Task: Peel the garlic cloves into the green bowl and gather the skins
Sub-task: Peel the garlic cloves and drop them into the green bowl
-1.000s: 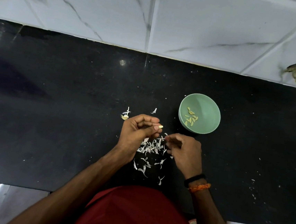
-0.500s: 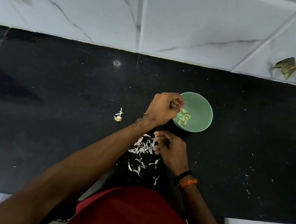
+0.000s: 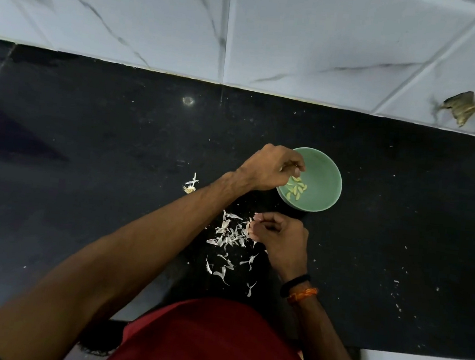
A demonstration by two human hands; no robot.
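Garlic cloves [image 3: 296, 189] in green bowl [image 3: 327, 185] under curled left fingers [image 3: 297, 168], right fingers [image 3: 258, 217] pinching skin [image 3: 248, 227]

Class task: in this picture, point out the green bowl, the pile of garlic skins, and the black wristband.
green bowl [image 3: 324, 185]: head view, bare inner wall on its right side.
pile of garlic skins [image 3: 229, 232]: head view, middle of the dense cluster.
black wristband [image 3: 296, 282]: head view, band on the right wrist.

Left hand [image 3: 269, 168] reached from skin pile to green bowl [image 3: 323, 185] — fingers [image 3: 298, 171] uncurling over cloves [image 3: 296, 188]
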